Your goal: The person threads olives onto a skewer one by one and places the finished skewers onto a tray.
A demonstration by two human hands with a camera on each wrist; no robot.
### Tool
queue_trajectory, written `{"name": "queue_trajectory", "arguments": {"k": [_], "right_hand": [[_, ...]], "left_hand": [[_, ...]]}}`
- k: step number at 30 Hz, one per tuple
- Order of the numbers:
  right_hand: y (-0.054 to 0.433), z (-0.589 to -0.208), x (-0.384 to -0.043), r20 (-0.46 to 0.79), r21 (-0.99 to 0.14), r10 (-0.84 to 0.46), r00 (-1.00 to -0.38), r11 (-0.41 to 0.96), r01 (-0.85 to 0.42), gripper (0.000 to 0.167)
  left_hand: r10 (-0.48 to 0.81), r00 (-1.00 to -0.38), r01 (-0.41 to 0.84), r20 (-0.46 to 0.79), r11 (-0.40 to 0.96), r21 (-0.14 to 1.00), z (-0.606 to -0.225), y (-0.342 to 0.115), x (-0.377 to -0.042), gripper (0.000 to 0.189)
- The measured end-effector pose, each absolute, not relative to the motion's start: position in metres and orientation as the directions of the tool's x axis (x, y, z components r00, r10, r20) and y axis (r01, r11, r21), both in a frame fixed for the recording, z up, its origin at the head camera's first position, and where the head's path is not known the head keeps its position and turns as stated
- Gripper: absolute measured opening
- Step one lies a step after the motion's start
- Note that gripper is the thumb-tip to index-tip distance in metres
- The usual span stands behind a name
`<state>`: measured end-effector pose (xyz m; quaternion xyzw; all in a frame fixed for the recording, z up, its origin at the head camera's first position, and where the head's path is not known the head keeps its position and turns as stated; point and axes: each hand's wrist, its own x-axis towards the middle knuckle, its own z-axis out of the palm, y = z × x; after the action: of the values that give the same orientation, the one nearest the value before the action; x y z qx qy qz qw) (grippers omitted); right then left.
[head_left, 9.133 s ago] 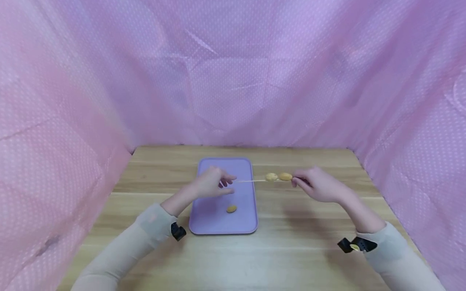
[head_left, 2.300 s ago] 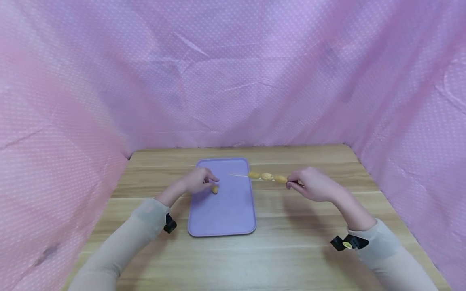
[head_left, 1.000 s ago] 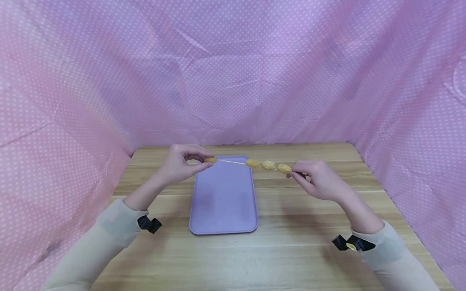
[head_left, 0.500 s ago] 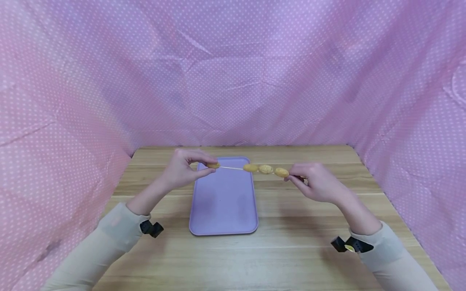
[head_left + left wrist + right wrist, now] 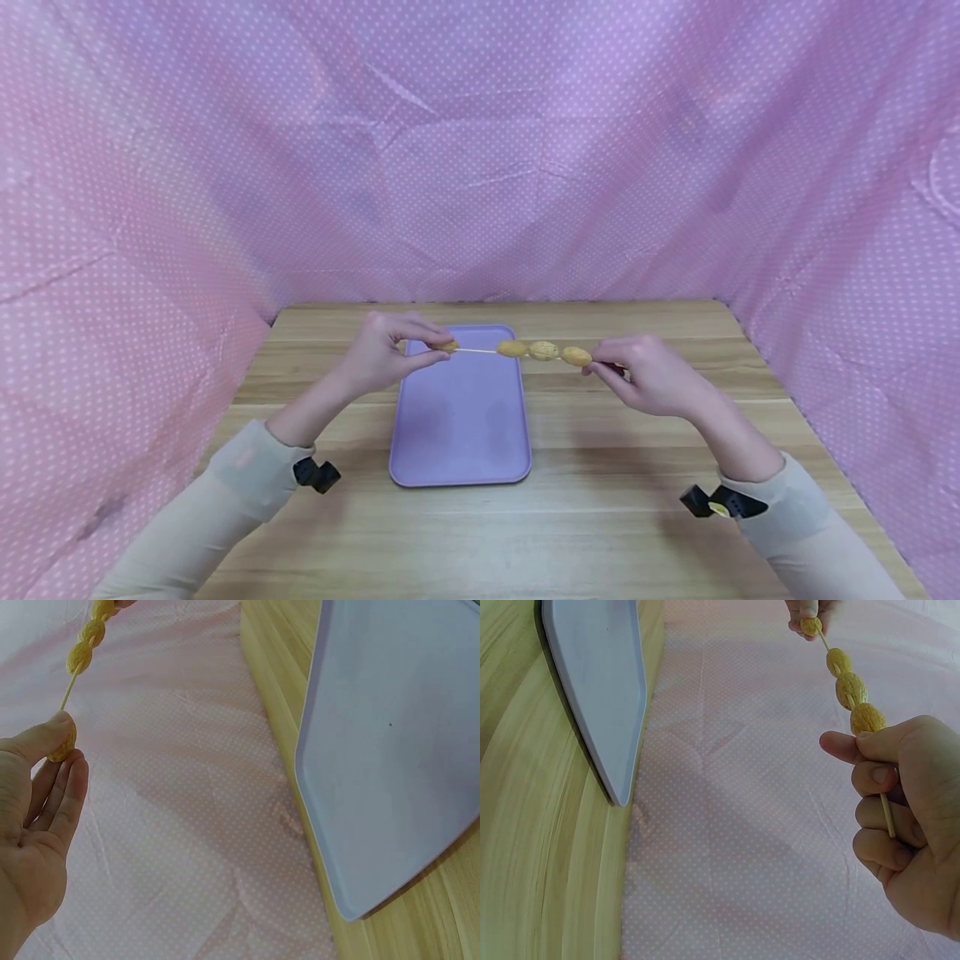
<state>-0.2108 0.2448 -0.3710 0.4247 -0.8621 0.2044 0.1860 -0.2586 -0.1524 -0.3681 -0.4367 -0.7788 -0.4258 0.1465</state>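
My right hand (image 5: 652,375) grips the handle end of a thin wooden skewer (image 5: 887,815), fingers curled round it. Three yellow, oval, rough-skinned pieces (image 5: 544,351) are threaded on it; the rightmost is right by my right thumb and index finger. Between thumb and fingertips, my left hand (image 5: 382,354) pinches another yellow oval piece (image 5: 63,742) at the skewer's other end. The skewer's tip is hidden at that piece, and a bare stretch of stick shows between it and the threaded ones. Both hands hold the skewer roughly level above the tray (image 5: 461,442).
The shallow purple tray lies lengthwise on a light wooden table (image 5: 600,533), left of its middle. Pink dotted cloth (image 5: 480,167) hangs at the back and both sides. A black wrist camera (image 5: 316,474) is strapped on the left sleeve, another (image 5: 723,502) on the right.
One more yellow piece has gone onto the skewer since the oldest frame. The last piece has left the tray in my left hand and moved to the skewer's tip, lately shifting slightly right and down.
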Motion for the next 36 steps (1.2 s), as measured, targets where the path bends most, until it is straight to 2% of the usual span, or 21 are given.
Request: {"name": "queue_trajectory", "arguments": {"k": [8, 15, 19, 30, 36], "right_hand": [[0.243, -0.368, -0.211, 0.497, -0.174, -0.667, -0.555, 0.550, -0.817, 0.021], [0.245, -0.366, -0.211, 0.498, -0.162, -0.675, -0.544, 0.544, -0.823, 0.021], [0.246, -0.367, -0.213, 0.479, -0.180, -0.683, -0.551, 0.538, -0.823, 0.021], [0.244, -0.364, -0.214, 0.463, -0.203, -0.685, -0.563, 0.536, -0.819, 0.022], [0.242, -0.365, -0.215, 0.472, -0.193, -0.684, -0.556, 0.535, -0.822, 0.023]], "left_hand": [[0.566, -0.550, 0.822, 0.614, 0.237, 0.519, -0.373, -0.149, -0.260, 0.019], [0.553, -0.621, 0.751, 0.555, 0.219, 0.622, -0.371, -0.148, -0.258, 0.014], [0.544, -0.634, 0.738, 0.549, 0.214, 0.640, -0.368, -0.147, -0.257, 0.015], [0.560, -0.577, 0.789, 0.595, 0.192, 0.584, -0.368, -0.141, -0.257, 0.016], [0.570, -0.567, 0.794, 0.594, 0.187, 0.579, -0.369, -0.139, -0.257, 0.016]]}}
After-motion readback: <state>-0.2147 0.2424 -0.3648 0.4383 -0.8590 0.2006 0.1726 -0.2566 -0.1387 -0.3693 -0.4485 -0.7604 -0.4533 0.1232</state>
